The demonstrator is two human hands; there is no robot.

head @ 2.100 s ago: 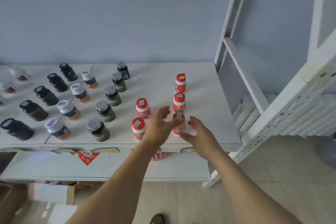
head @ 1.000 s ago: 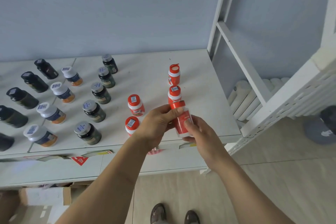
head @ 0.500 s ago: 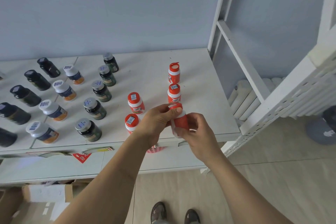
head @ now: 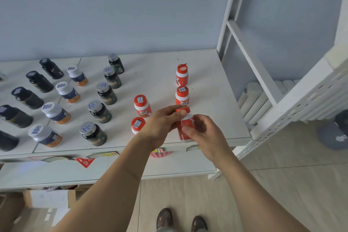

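Note:
I hold a small red-and-white bottle [head: 185, 131] upright above the front edge of the white table [head: 216, 99]. My right hand [head: 204, 133] grips its body from the right. My left hand [head: 162, 125] pinches its red cap at the top with thumb and fingers. Three more red-capped bottles stand on the table: two to the left [head: 142, 106] [head: 137, 125] and one behind [head: 182, 95]. Farther back stands a red bottle [head: 182, 75] with its flip lid open.
Rows of dark green jars [head: 102, 92], white-capped jars [head: 66, 92] and black bottles [head: 27, 98] fill the table's left half. A white metal rack [head: 263, 73] stands at the right. A lower shelf [head: 169, 165], a cardboard box [head: 49, 199] and my feet are below.
Both hands took the nearest red bottle off the table and lifted it. Since then the left fingers have shifted on its cap while the right hand holds the body.

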